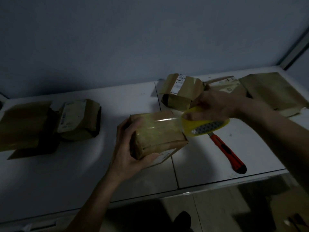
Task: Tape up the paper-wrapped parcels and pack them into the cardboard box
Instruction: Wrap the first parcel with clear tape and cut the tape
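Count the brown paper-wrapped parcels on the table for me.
3 clearly: one brown paper-wrapped parcel gripped by the left hand at centre, one labelled at left, one labelled behind the right hand. Dim brown shapes at both ends may be more.

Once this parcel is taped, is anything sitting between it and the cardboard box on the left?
Nothing visible does. The left hand grips the parcel while the right hand pulls the tape roll across it. The table between it and the cardboard box is bare; another parcel lies against the box, farther back.
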